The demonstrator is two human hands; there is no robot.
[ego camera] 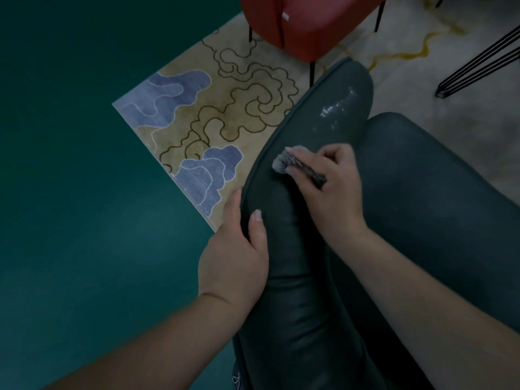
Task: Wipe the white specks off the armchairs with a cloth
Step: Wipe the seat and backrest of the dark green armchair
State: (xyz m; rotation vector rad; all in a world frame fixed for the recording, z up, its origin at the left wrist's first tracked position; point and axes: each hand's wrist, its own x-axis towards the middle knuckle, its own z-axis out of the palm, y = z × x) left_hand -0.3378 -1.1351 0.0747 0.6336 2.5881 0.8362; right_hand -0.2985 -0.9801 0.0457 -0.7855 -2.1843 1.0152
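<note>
Under both hands: teal floor (70,192), patterned rug (225,108). Dark armchair (295,277), white specks (336,106) beyond right hand (330,190) grasping cloth (289,164); left hand (236,254) clasps armrest edge.

Both bare forearms enter from the bottom of the frame and reach up toward the centre. The left hand (235,249) lies in the lower middle, palm down, its fingers wrapped over the left edge of the armrest (298,249) with the thumb laid flat on top, pointing toward the upper frame. The right hand (334,187) sits higher, right of centre, wrist bent, its fingers curled round a grey cloth (298,166) that it presses against the armrest surface.
</note>
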